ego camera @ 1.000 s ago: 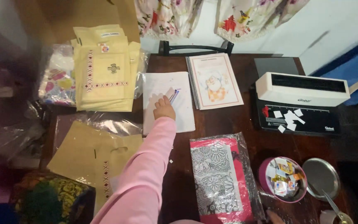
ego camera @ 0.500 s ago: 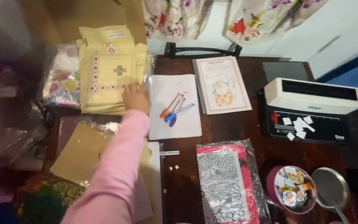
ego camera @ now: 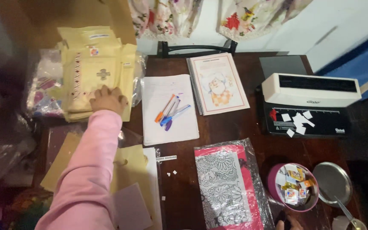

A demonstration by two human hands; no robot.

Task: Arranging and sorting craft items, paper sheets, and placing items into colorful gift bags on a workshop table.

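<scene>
Head-camera view: your left hand point(ego camera: 107, 99), in a pink sleeve point(ego camera: 88, 170), lies palm down with fingers spread on a stack of yellow envelopes point(ego camera: 94, 70) at the far left edge of the dark wooden desk point(ego camera: 235, 127); it grips nothing. Just right of the stack, pens point(ego camera: 170, 114) lie on a white sheet point(ego camera: 167, 127), beside a spiral notebook point(ego camera: 218, 83). A binding machine point(ego camera: 309, 102) sits at the right. Your right hand barely shows at the bottom edge, its state unclear.

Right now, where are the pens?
In the head view, the pens lie in a bunch on the white sheet at mid-table, between the yellow stack under the left hand and the spiral booklet.
</scene>
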